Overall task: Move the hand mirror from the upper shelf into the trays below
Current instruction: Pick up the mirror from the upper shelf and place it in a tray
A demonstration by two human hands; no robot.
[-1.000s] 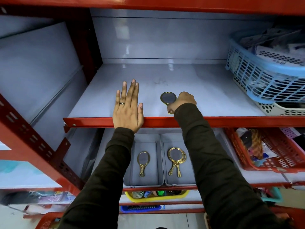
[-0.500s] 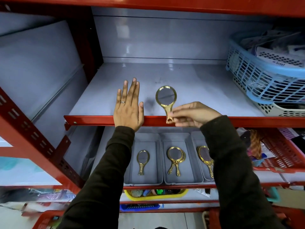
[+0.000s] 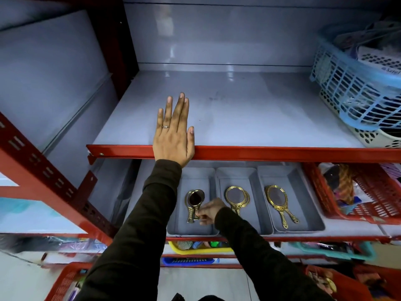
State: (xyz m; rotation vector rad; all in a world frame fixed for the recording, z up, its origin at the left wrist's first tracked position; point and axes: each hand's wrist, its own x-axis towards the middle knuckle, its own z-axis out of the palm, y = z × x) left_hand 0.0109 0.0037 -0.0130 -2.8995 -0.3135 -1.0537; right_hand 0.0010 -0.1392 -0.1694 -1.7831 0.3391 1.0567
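Shelving fills the frame: a red-framed steel rack whose grey upper shelf [image 3: 238, 109] runs across the middle, now bare except for the left hand [image 3: 173, 137] and, at the right edge, a blue lattice basket [image 3: 355, 98] stacked on a white one [image 3: 377, 137]. Half a second ago the hand mirror was held upright at that shelf's red front lip; it has since come down to the lower shelf, where three grey trays sit side by side in the lower centre. The left tray [image 3: 204, 177] now receives it, the middle tray [image 3: 249, 205] holds what looks like two gold mirrors stacked, and the right tray [image 3: 303, 203] holds more gold mirrors. The left hand lies flat, fingers extended, palm on the shelf edge, grasping nothing. The right hand [image 3: 209, 213] is closed in a pinch on the handle of the hand mirror [image 3: 195, 200], whose dark glass tilts up over another gold mirror already lying in that tray. Judged from this, the transfer is nearly done; only the release remains, and the mirror may slide against the one beneath.
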